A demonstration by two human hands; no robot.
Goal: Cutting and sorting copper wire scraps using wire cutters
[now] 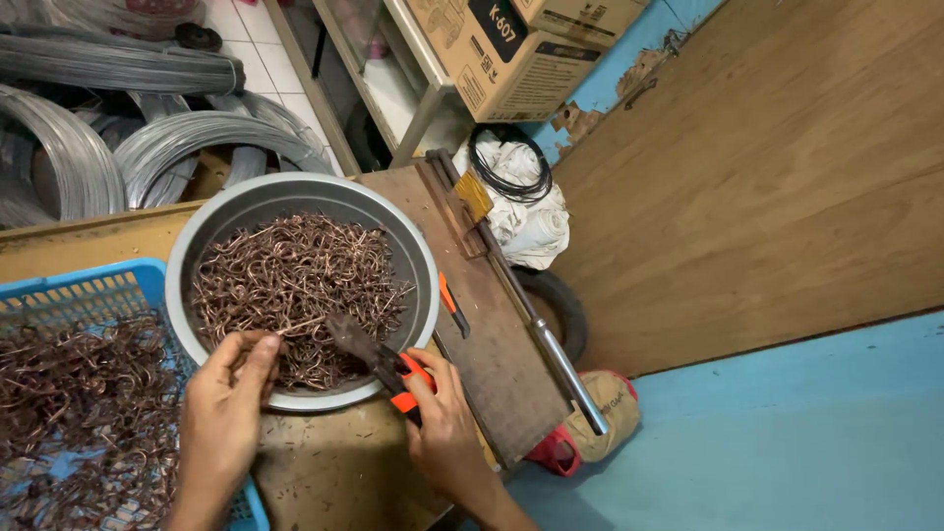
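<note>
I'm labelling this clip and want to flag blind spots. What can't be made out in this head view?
- Pliers: orange grips mostly covered by the right hand.
- Left hand fingers: tips sink among the copper wire hooks, so the grasp is unclear.
- Blue basket: cut off by the left and bottom edges.
- Metal bowl: bottom buried under hooks.

Two brown cardboard boxes sit at the top on a grey metal shelf, the larger box (pixel 511 49) bearing a dark label patch (pixel 497 25), the smaller box (pixel 580 15) just beside it.
</note>
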